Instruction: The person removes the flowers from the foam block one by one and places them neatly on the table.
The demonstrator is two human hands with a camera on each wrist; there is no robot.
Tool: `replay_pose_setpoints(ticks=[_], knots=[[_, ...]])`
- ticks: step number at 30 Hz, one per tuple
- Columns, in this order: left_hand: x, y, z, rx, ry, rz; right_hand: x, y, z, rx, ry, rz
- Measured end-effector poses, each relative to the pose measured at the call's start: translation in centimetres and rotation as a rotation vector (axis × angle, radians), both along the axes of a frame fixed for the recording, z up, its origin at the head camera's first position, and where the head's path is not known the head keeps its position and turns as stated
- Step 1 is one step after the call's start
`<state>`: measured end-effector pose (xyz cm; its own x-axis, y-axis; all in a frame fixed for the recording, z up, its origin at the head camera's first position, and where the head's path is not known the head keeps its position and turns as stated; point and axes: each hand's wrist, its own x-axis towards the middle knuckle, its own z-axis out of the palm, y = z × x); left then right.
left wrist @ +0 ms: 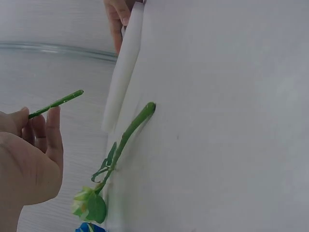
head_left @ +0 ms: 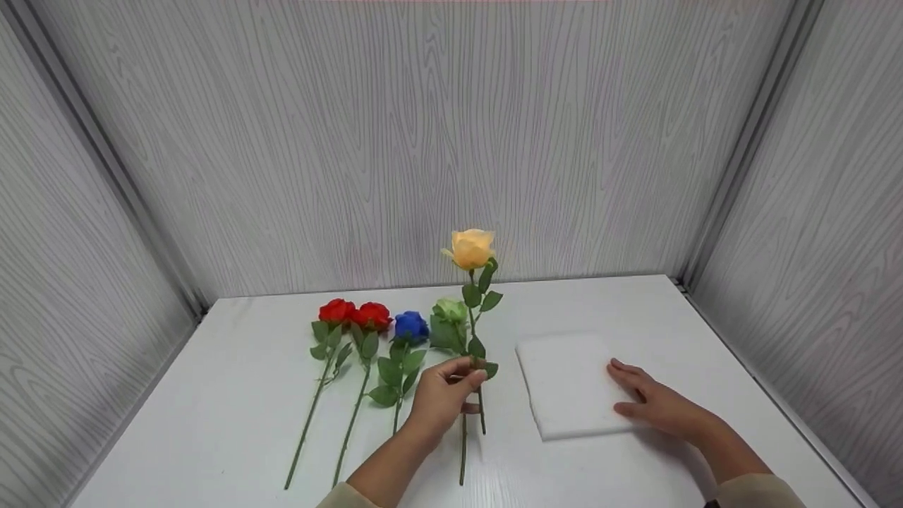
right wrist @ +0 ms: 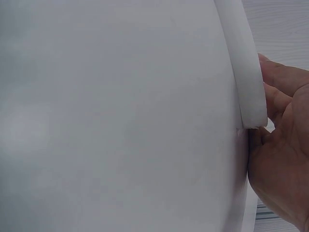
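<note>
Left hand (head_left: pixel 441 398) pinches yellow rose (head_left: pixel 471 248) mid-stem, upright | right hand (head_left: pixel 652 402) flat on foam pad (head_left: pixel 564 384) beside it | we judge stem light, bendy.

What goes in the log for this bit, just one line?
left hand: holds yellow rose upright by stem | right hand: rests flat on white foam pad | lying on table: two red roses, blue rose, green rose

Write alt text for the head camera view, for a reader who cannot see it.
A person's left hand holds a yellow rose upright by its stem over a white table, while the right hand rests flat on a white foam pad. Two red roses, a blue rose and a pale green rose lie side by side to the left.
</note>
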<state>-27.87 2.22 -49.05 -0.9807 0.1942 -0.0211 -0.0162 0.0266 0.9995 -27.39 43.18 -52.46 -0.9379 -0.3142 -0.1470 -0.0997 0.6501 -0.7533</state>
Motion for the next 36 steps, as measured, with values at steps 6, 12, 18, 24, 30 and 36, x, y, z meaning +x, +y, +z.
replay_pose_setpoints(ticks=[6, 12, 18, 24, 30, 36], knots=[[0.2, -1.8, 0.2, -0.04, -0.009, 0.024, 0.2, -0.1, 0.2, -0.008, 0.015, 0.015], [0.4, -4.3, 0.9, -0.079, -0.042, 0.013, 0.2, -0.1, 0.1, 0.013, 0.006, -0.007], [0.7, -7.3, 1.2, -0.135, -0.062, 0.046, 0.1, -0.2, -0.1, 0.046, 0.039, 0.005], [1.0, -9.9, 1.1, -0.14, -0.105, 0.114, 0.1, -0.1, 0.0, 0.03, 0.039, -0.003], [1.4, -11.7, 0.7, -0.173, -0.137, 0.145, 0.0, -0.1, 0.0, 0.054, 0.049, 0.01], [1.8, -12.6, 0.3, -0.181, -0.142, 0.15, 0.1, -0.1, 0.1, 0.031, 0.028, 0.009]])
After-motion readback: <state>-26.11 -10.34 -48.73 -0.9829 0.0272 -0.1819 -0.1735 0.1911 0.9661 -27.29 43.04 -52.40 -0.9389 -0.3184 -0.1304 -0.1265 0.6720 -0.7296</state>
